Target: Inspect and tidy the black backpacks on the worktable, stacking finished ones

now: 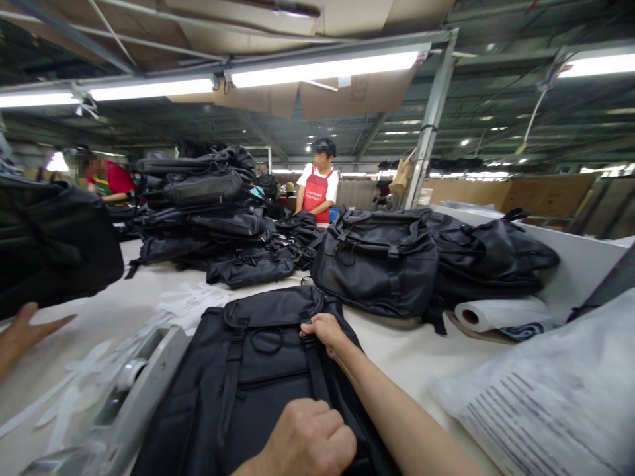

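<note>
A black backpack (268,357) lies on the white table, its flap closed and two buckled straps running down its front. My right hand (325,332) reaches across from the right and pinches the buckle of the right-hand strap at the flap's edge. Lower down, over the front of the bag, my left hand (310,433) is closed in a fist. The right strap (316,370) runs down behind this fist; whatever its fingers hold is hidden.
Left of the backpack stands a tape dispenser (136,390) among white paper strips (191,304). Another person's hand (24,334) is below a black bag (54,241). Black bags (208,218) are piled behind. At right are a white roll (501,314) and a plastic sack (555,390).
</note>
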A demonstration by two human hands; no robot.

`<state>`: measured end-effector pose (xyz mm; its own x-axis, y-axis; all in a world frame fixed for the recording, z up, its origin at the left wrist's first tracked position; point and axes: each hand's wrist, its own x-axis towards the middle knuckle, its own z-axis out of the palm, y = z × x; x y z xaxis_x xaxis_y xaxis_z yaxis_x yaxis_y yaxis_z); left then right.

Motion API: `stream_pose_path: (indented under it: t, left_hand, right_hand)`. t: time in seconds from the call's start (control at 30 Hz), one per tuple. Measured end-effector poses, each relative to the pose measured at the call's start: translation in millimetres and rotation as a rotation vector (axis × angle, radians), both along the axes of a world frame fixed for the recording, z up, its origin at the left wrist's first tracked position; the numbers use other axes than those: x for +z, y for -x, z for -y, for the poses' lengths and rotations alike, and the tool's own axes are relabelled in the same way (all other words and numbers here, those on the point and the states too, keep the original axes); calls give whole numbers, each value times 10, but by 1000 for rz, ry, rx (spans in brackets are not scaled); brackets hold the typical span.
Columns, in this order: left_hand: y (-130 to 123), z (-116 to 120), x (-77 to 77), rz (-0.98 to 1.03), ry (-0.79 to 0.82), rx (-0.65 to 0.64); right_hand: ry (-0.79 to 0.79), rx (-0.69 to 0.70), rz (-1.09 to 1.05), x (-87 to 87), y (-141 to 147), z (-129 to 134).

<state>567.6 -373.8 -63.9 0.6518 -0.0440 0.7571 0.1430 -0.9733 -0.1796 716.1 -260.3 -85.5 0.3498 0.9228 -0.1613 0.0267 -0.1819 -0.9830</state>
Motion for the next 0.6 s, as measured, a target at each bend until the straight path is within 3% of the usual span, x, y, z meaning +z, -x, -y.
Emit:
stream_pose_path:
  t: [0.2, 0.37, 0.47, 0.6]
  left_hand:
    - [42, -62, -148, -97, 44, -13]
    - [55, -119, -277, -400, 48, 93]
    - [61, -155, -298, -520, 60, 131]
    - [83, -176, -289, -531, 59, 129]
  right_hand:
    - [-10, -24, 30, -10, -74, -33]
    - [-44, 36, -4, 3, -87, -38]
    - [-85, 56, -25, -3, -57, -47]
    - [-113, 36, 33, -70, -20, -93]
